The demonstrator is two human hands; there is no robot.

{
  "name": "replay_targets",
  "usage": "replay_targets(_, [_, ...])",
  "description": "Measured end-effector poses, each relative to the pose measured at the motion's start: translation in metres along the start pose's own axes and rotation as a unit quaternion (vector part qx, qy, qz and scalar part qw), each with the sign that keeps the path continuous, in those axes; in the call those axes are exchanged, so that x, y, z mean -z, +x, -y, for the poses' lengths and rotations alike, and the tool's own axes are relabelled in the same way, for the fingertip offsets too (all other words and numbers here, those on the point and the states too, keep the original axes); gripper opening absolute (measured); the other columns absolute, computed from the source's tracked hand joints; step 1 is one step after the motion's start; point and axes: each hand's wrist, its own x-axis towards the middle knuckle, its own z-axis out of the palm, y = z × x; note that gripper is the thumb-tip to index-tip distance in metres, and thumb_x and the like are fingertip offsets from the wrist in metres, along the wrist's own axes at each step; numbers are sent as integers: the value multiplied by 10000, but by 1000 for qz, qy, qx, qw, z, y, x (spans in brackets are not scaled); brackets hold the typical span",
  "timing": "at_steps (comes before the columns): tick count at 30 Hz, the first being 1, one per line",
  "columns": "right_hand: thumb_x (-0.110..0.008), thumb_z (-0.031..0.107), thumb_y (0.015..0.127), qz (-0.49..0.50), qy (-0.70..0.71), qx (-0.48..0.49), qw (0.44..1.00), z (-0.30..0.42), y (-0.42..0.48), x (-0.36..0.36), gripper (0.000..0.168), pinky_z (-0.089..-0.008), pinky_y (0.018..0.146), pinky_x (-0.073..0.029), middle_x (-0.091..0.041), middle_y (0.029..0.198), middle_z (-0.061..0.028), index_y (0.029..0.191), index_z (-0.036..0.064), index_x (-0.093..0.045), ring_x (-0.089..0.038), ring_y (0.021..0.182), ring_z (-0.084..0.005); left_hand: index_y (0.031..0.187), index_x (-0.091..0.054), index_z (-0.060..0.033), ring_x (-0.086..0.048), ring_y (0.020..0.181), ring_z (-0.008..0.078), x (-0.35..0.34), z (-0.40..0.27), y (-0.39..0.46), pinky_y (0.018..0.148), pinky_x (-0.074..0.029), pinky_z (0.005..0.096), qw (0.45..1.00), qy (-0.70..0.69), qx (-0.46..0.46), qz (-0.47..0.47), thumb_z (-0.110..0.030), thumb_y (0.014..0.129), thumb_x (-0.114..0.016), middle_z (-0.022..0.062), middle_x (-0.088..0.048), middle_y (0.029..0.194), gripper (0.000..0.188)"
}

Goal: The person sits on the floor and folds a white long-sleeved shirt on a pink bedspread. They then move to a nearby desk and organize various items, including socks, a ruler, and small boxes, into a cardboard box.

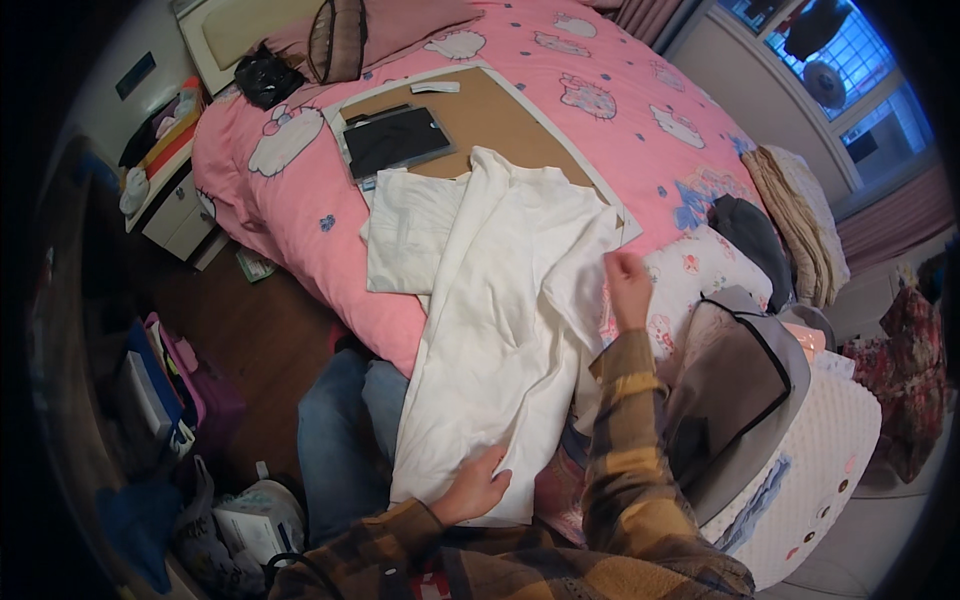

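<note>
A white long-sleeved garment [495,322] is spread lengthwise over my lap and the foot of the bed, with creases down its middle. My left hand [476,487] rests on its near end, thumb apart from the fingers. At the garment's right edge, beside the sleeve, my right hand [630,289] is raised with curled, slightly blurred fingers; whether cloth is pinched between them cannot be made out. A folded white cloth piece [409,232] lies partly under the garment's left side. Beneath the far end is a brown board with a white border [517,112].
On the board lie a black flat item in clear packaging [397,142] and a small white strip [435,87]. A patterned pillow [709,266] and a grey fabric storage bag [735,375] crowd my right side. Bags and a box [255,525] stand on the floor at left.
</note>
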Motion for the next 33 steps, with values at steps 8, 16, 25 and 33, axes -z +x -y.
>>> replay_targets(8, [-710,457,691,-7,-283,-91,955,-27,109,-25,526,-432,758,-472,-647,844,-192,891,-17,-604,-619,842,-366,1105,-530,-30,-587,841,376,-3,10,4,720,-468,406,999,-4,-16,35,-126,861,-583,217,-587,932,268])
replay_targets(16, [-708,202,700,21,-203,-20,979,-37,142,-44,285,-365,670,-478,-610,749,-137,822,0,-549,-594,713,-270,1063,-535,-35,-592,726,395,4,-1,1,623,-455,435,995,-51,-47,71,-130,869,-592,222,-582,783,223])
replay_targets(25, [-627,93,787,162,3,9,987,-27,167,-85,214,-260,669,-447,-595,796,-22,979,5,-600,-536,719,-110,1068,-489,-13,-576,694,456,11,-9,0,600,-442,491,991,-69,-52,106,-112,863,-567,261,-567,707,241])
replay_targets(33, [-617,114,815,171,5,-13,985,-43,165,-114,276,-263,717,-453,-613,893,-57,1065,-3,-598,-558,804,-129,1042,-461,1,-550,742,484,11,-10,-5,636,-431,499,994,-43,34,94,-42,800,-519,290,-540,732,253])
